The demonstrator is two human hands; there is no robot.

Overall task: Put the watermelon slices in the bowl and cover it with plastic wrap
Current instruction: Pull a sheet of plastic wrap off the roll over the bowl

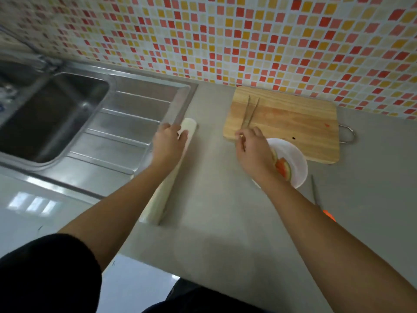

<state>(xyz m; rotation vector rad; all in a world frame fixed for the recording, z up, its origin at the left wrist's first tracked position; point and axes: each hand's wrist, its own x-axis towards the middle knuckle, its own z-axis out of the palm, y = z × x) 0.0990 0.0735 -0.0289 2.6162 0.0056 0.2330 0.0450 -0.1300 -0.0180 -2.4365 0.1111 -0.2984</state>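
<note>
Head view: a counter seen from above, both forearms stretched toward 12 o'clock
Knife (317, 199): orange-handled, laid at 5 o'clock of the bowl, untouched
Plastic wrap roll (155, 204): laid flat on the counter, long axis run from 7 o'clock to 1 o'clock
Bowl (302, 159): white, set at the near edge of the cutting board (293, 123)
Watermelon slices (284, 169): already held in the bowl, partly hidden by the right wrist
Left hand (169, 143): fingers curled over the roll's far end, which is gripped
Right hand (252, 150): tongs (249, 111) pinched, tips pointed to 12 o'clock over the board, nothing seen between them
Key relation: the bowl lies at 3 o'clock of the left hand's grip, square to the roll's axis; the right hand is judged nearer the bowl
Sink (85, 109): at 9 o'clock
</note>
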